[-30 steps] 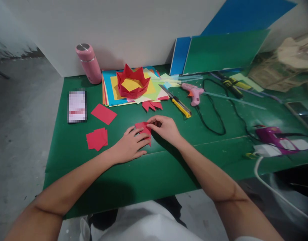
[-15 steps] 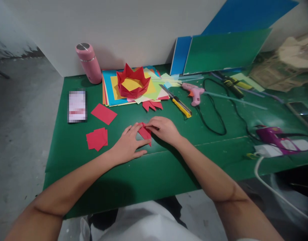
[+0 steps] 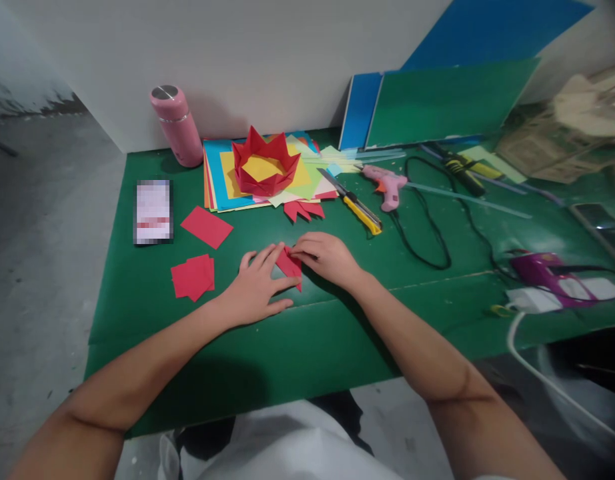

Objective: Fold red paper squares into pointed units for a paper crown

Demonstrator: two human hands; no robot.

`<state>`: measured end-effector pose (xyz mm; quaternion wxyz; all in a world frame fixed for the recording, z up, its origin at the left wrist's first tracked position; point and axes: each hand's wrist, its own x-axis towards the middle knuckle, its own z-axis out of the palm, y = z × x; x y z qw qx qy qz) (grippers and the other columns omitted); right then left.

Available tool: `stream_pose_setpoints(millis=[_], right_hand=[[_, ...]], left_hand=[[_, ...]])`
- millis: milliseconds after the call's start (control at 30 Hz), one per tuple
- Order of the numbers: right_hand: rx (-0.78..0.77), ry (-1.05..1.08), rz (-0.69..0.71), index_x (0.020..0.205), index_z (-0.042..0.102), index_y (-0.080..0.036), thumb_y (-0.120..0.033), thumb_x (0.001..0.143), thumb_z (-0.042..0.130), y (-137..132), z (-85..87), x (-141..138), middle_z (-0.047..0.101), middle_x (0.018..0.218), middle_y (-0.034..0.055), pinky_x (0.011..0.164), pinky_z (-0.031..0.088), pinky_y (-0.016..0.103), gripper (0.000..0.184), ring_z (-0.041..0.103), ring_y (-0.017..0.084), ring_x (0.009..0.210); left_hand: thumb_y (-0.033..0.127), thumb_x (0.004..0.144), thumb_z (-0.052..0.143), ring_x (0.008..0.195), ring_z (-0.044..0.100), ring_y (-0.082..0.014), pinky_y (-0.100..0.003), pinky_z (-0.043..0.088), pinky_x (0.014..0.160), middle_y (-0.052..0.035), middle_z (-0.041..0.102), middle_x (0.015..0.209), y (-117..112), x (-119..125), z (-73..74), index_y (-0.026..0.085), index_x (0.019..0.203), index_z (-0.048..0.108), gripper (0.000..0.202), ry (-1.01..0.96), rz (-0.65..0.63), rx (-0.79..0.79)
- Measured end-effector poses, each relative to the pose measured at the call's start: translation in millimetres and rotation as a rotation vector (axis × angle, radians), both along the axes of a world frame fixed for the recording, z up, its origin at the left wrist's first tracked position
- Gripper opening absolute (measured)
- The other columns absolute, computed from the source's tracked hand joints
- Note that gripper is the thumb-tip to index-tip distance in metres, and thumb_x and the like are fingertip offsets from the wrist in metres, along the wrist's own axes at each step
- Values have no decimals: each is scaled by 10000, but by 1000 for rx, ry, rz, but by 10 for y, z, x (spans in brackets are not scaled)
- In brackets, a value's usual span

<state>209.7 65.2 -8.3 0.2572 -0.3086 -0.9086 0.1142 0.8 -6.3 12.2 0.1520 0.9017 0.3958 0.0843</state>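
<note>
A partly folded piece of red paper [image 3: 289, 265] lies on the green table, between my two hands. My left hand [image 3: 255, 287] rests flat with its fingers spread, the fingertips on the paper's left side and thumb side near its lower tip. From the right, my right hand [image 3: 328, 260] pinches the paper's upper right edge between thumb and fingers. To the left are a few overlapping red paper squares [image 3: 193, 277] and a red paper rectangle [image 3: 207, 227]. Folded red pieces [image 3: 304, 211] lie just beyond my hands.
A red pointed paper ring [image 3: 266, 180] stands on stacked coloured sheets [image 3: 214, 180]. Nearby are a pink bottle [image 3: 177, 127], a phone [image 3: 153, 212], a yellow utility knife [image 3: 360, 212] with its blade out, a pink glue gun [image 3: 387, 187] with a cord, and a purple power strip [image 3: 540, 275].
The fingers of my left hand have shifted slightly on the red paper, one now more bent. My right hand stays at the paper's upper edge, almost unmoved.
</note>
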Motion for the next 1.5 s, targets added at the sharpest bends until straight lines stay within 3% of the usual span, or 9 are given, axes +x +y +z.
stream_pose_setpoints(millis=[467, 700, 1000, 1300, 1500], right_hand=[[-27, -51, 5, 866, 704, -189, -220, 939, 490, -4, 12, 9, 688, 844, 62, 719, 484, 297, 229, 606, 172, 794], [-34, -81, 8, 874, 705, -184, -209, 935, 494, -7, 49, 4, 683, 843, 66, 722, 479, 291, 221, 607, 176, 802], [-49, -82, 1, 864, 699, -181, -220, 933, 504, -8, 31, 1, 677, 851, 65, 730, 474, 296, 210, 598, 179, 810], [-34, -72, 0, 862, 702, -201, -240, 944, 488, 5, 17, 11, 679, 857, 57, 737, 481, 299, 233, 607, 175, 817], [-118, -25, 48, 881, 690, -183, -257, 938, 495, 26, 80, 66, 668, 860, 67, 707, 476, 289, 217, 601, 170, 793]], left_hand=[[475, 915, 493, 1425, 177, -377, -610, 239, 1045, -145, 195, 1566, 4, 6, -4, 312, 1258, 575, 388, 48, -11, 0], [511, 896, 494, 1385, 259, -370, -602, 212, 1071, -140, 281, 1531, 52, -7, 52, 297, 1241, 590, 417, 67, -49, 59], [591, 840, 514, 1377, 293, -337, -556, 97, 1143, -185, 338, 1505, 100, -27, -15, 90, 1412, 373, 773, 48, 11, 51], [630, 831, 498, 1376, 293, -336, -543, 48, 1141, -166, 329, 1515, 116, -40, -30, 121, 1463, 296, 836, 35, 27, 30], [698, 795, 483, 1338, 323, -327, -506, 156, 1106, -149, 359, 1498, 179, -55, -6, 130, 1473, 287, 906, 49, 16, 19]])
